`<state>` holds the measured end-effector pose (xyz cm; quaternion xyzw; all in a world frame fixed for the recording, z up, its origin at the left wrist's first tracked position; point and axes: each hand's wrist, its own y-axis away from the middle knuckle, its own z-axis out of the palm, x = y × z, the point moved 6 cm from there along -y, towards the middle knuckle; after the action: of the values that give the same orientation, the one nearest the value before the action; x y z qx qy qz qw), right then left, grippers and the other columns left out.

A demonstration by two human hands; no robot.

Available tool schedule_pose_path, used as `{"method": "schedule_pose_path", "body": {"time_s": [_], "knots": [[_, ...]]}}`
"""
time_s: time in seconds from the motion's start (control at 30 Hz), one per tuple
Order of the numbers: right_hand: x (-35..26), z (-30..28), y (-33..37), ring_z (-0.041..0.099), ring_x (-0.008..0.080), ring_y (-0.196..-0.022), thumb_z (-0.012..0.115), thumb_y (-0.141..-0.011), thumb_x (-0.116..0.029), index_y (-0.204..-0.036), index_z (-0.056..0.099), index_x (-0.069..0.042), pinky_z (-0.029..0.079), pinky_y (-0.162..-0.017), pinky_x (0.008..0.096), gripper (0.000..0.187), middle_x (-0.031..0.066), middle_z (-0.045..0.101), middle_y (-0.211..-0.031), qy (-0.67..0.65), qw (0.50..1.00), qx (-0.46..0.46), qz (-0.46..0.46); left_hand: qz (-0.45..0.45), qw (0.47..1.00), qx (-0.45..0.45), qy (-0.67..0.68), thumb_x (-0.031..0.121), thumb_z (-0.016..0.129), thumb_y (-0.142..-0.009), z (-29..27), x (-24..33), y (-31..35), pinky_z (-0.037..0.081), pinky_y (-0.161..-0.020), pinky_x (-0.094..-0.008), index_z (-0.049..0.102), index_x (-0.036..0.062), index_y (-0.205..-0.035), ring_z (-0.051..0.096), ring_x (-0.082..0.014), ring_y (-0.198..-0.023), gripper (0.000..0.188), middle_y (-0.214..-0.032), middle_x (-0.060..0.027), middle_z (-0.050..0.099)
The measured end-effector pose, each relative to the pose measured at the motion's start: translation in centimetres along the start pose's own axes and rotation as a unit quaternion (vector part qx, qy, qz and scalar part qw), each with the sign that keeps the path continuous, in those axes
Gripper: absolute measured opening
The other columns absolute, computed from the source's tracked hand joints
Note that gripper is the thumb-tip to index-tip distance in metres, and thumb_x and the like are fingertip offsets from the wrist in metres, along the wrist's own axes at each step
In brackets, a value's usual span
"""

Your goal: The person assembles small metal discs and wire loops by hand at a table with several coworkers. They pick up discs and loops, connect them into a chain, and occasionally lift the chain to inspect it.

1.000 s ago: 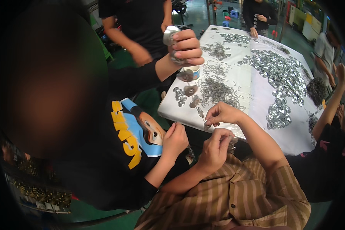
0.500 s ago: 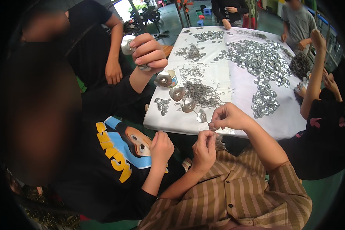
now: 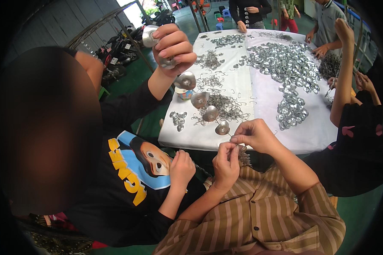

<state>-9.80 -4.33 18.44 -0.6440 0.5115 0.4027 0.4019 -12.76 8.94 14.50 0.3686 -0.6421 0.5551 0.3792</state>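
A chain of shiny metal discs joined by thin wire hooks slants down from a co-worker's raised hand [image 3: 174,46] to my hands. Its lowest clearly visible disc [image 3: 222,128] hangs just left of my right fingers. My right hand [image 3: 257,135] is closed, thumb and forefinger pinching the chain's lower end. Right below it, my left hand [image 3: 226,166] is closed in a pinch, its fingertips almost meeting the right ones. What sits between the left fingertips is too small and covered to make out. Beside them is a cluster of thin grey-brown prongs [image 3: 244,156].
The white-covered table [image 3: 266,135] carries a big heap of metal discs [image 3: 281,63], a pile of wire hooks [image 3: 225,107] and a small disc group [image 3: 178,120]. A paper cup [image 3: 184,93] stands behind the chain. Co-workers sit close on both sides; others stand at the far end.
The co-worker's raised hand has shifted slightly right and up with the chain's upper end. A disc seen at my right fingertips before is now hidden. My hands have stayed nearly in place.
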Motion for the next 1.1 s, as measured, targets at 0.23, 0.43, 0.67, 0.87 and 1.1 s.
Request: {"method": "schedule_pose_path", "body": {"time_s": [0.23, 0.43, 0.67, 0.87, 1.1], "knots": [[-0.4, -0.1, 0.5, 0.061, 0.0062, -0.065, 0.072, -0.081, -0.009, -0.082, 0.068, 0.002, 0.048, -0.057, 0.0226, 0.012, 0.0043, 0.066, -0.068, -0.027, 0.999, 0.016, -0.006, -0.02, 0.999, 0.003, 0.026, 0.002, 0.055, -0.092, -0.1, -0.2, -0.5, 0.051, -0.067, -0.0262, 0.051, -0.0035, -0.093, 0.066, -0.0145, -0.078, 0.007, -0.082, -0.0112, 0.065], [0.7, -0.9, 0.9, 0.061, 0.0065, -0.058, 0.07, -0.081, -0.01, -0.08, 0.068, 0.003, 0.046, -0.053, 0.0225, 0.013, 0.0054, 0.066, -0.063, -0.052, 0.997, 0.053, -0.013, -0.062, 0.994, -0.021, 0.084, 0.001, 0.052, -0.093, 0.6, -1.1, -0.4, 0.051, -0.073, -0.0231, 0.051, -0.0035, -0.096, 0.063, -0.0108, -0.084, 0.005, -0.087, -0.0083, 0.064], [0.6, -1.2, 1.9, 0.058, 0.006, -0.057, 0.071, -0.08, -0.01, -0.081, 0.068, 0.003, 0.046, -0.053, 0.0228, 0.013, 0.0045, 0.065, -0.063, -0.052, 0.995, 0.086, -0.006, -0.039, 0.997, -0.031, 0.053, 0.002, 0.055, -0.093, 1.0, 0.1, -0.6, 0.049, -0.068, -0.0213, 0.052, -0.0039, -0.095, 0.061, -0.0081, -0.08, 0.007, -0.086, -0.0086, 0.066], [0.0, -1.5, 3.0, 0.059, 0.0069, -0.06, 0.074, -0.077, -0.008, -0.083, 0.066, 0.004, 0.048, -0.057, 0.0239, 0.015, 0.0065, 0.067, -0.068, -0.045, 0.992, 0.11, -0.038, -0.009, 0.999, -0.008, -0.048, 0.001, 0.06, -0.089, 1.0, 0.7, -0.7, 0.049, -0.063, -0.0239, 0.058, -0.0041, -0.091, 0.064, -0.0112, -0.072, 0.006, -0.078, -0.0078, 0.065], [1.3, -1.8, 3.4, 0.06, 0.007, -0.061, 0.074, -0.075, -0.003, -0.08, 0.065, 0.003, 0.048, -0.058, 0.0239, 0.012, 0.0062, 0.068, -0.069, -0.068, 0.986, 0.145, -0.049, -0.011, 0.996, -0.068, -0.049, 0.001, 0.061, -0.088, 0.4, 0.3, -0.9, 0.048, -0.063, -0.0229, 0.06, -0.0048, -0.093, 0.06, -0.0103, -0.069, 0.008, -0.078, -0.0072, 0.064]]}}
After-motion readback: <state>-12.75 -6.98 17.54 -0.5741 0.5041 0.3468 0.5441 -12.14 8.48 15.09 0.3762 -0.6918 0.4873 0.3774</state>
